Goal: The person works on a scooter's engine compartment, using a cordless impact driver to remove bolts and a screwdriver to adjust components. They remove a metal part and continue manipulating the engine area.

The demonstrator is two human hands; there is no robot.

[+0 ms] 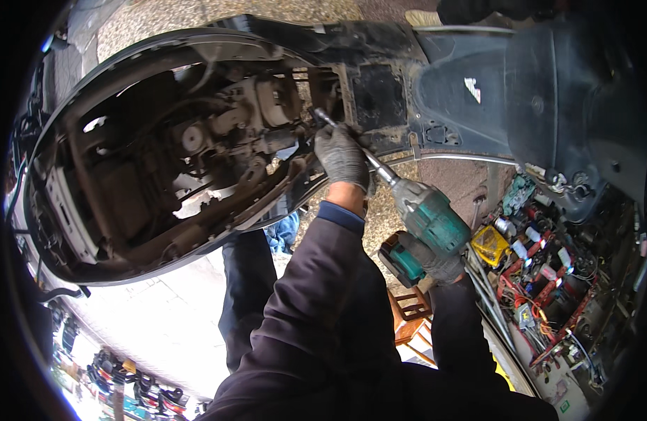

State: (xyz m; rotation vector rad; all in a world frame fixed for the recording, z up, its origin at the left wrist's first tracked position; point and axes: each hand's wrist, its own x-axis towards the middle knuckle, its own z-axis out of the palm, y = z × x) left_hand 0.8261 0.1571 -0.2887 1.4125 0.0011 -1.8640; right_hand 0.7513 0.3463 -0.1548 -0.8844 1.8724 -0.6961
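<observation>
My gloved left hand (pixel 341 154) is closed around a long metal extension bar (pixel 379 168) near its far end, which points into the opened underseat bay (pixel 169 154) of a dark scooter. Whether the bar's tip touches a fastener is too small to tell. My gloved right hand (pixel 436 263) grips the handle of a teal and black cordless impact wrench (pixel 436 221), whose silver nose carries the bar. Just beyond the left hand lie a black rectangular panel (pixel 378 95) and the scooter's floorboard frame, with a dusty engine exposed to the left.
The scooter's dark front bodywork (pixel 541 105) fills the upper right. At lower right are a red tray (pixel 513 288) of tools and parts, a yellow item (pixel 490 245) and metal rods. A wooden chair (pixel 411 319) stands below the wrench, and a blue cloth (pixel 283 231) lies under the scooter.
</observation>
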